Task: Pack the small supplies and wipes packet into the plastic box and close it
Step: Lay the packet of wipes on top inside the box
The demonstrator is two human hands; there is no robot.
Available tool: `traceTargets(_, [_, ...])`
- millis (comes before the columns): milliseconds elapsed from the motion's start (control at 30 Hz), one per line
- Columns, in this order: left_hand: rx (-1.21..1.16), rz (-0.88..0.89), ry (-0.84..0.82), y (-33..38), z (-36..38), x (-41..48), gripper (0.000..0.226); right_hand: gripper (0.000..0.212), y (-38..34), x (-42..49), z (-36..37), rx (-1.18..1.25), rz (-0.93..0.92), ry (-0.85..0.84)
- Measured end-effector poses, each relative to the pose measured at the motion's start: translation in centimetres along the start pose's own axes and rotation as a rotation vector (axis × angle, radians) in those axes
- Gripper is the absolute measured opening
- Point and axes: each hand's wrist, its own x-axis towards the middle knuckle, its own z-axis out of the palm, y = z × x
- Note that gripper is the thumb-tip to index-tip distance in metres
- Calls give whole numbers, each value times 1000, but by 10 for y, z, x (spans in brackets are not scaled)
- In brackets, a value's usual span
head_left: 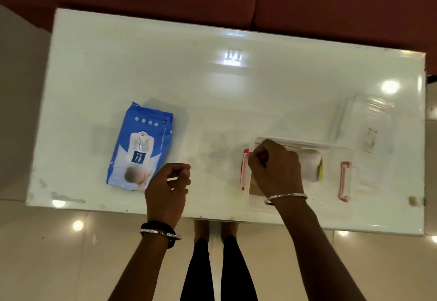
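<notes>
Reaching into the clear plastic box (335, 150), the right hand (275, 168) has its grip curled tight at the box's left end, fingers bunched near the red latch (244, 170); what it pinches, if anything, is hidden by the knuckles. A white roll with a yellow edge (311, 164) sits inside the box just right of that hand. Second red latch (345, 180) hangs at the box's right end. Left hand (168, 187) hovers above the table (212, 87), grip half-curled, thumb and forefinger close together, holding nothing visible; it sits just beside the lower right corner of the blue wipes packet (139, 149), which lies flat on the table, well left of the box. Clear lid (369, 123) lies on the table behind the box's right end. Silver bangles on both wrists.
</notes>
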Motion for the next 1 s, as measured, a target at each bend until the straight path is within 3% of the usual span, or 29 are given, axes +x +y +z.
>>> traceTargets(233, [-58, -151, 314, -32, -56, 19, 4, 7, -70, 22, 52, 22, -235, 6])
traceTargets(333, [-155, -308, 462, -48, -74, 29, 26, 7, -92, 34, 81, 67, -345, -90])
traceTargets(400, [-256, -433, 499, -57, -82, 38, 40, 21, -102, 42, 102, 60, -380, -136])
traceTargets(500, [-591, -573, 434, -63, -90, 48, 54, 46, -118, 55, 131, 68, -371, -199])
traceTargets(600, [-713, -592, 298, -67, -96, 55, 44, 57, -131, 66, 154, 72, -301, -283])
traceTargets(700, [-721, -593, 227, -68, -101, 61, 26, 50, -139, 74, 168, 56, -224, -268])
traceTargets(867, [-782, -542, 151, -72, -107, 70, 41, 42, -134, 83, 169, 108, -50, -367])
traceTargets(1000, [-802, -431, 82, -74, -113, 67, 18, 41, -123, 70, 159, 197, 29, -416])
